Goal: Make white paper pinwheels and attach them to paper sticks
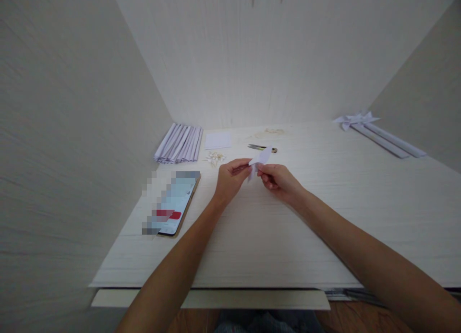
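Observation:
Both hands meet above the middle of the white table [324,218], holding a small folded piece of white paper [262,158] between them. My left hand [230,175] pinches its left side with fingers closed. My right hand [277,179] pinches its lower right side, fingers closed too. The paper's upper flap sticks up past the fingertips.
A phone [175,203] lies at the left. Behind it is a fan of folded paper strips [180,143], a small paper star [215,157], a white paper square [218,140] and scissors [262,148]. Long folded paper pieces [378,134] lie at the far right. Walls close in on three sides.

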`<state>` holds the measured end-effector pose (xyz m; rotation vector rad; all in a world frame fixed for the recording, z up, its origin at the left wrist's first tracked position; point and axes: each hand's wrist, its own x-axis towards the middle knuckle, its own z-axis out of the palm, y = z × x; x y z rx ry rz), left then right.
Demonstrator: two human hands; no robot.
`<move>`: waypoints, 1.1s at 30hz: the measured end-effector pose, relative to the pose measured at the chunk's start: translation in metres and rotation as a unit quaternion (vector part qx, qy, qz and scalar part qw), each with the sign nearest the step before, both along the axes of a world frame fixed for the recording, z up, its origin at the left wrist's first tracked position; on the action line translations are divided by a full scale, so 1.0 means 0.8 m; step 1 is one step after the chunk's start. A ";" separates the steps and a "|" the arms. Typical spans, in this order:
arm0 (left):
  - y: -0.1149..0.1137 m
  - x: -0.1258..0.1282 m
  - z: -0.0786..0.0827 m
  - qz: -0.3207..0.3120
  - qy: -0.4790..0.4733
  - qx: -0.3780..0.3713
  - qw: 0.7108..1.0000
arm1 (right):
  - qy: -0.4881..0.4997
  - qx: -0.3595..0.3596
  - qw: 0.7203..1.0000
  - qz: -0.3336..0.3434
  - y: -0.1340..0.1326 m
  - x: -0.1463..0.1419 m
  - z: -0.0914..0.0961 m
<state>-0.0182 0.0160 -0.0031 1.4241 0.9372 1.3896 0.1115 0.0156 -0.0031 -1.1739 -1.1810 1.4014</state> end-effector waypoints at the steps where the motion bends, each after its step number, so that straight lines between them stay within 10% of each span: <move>1: 0.001 0.000 -0.001 0.006 0.003 0.001 1.000 | 0.028 -0.029 0.999 0.010 0.001 0.000 0.000; 5: 0.002 0.001 -0.003 0.008 0.015 0.007 1.000 | -0.074 0.074 0.994 -0.032 -0.001 0.004 -0.004; 9: 0.002 0.000 -0.003 -0.019 0.023 0.018 0.999 | -0.253 0.260 0.925 -0.111 -0.006 0.007 -0.005; 14: 0.002 0.000 -0.003 0.010 0.014 0.013 1.000 | -0.084 0.079 0.993 -0.021 -0.002 0.003 -0.001; 18: 0.001 0.001 0.000 0.019 0.010 0.016 1.000 | 0.072 -0.049 0.996 0.028 0.004 0.005 -0.001; 33: 0.003 0.004 -0.001 0.047 -0.027 -0.051 0.997 | 0.069 -0.018 0.997 0.034 0.003 0.003 -0.008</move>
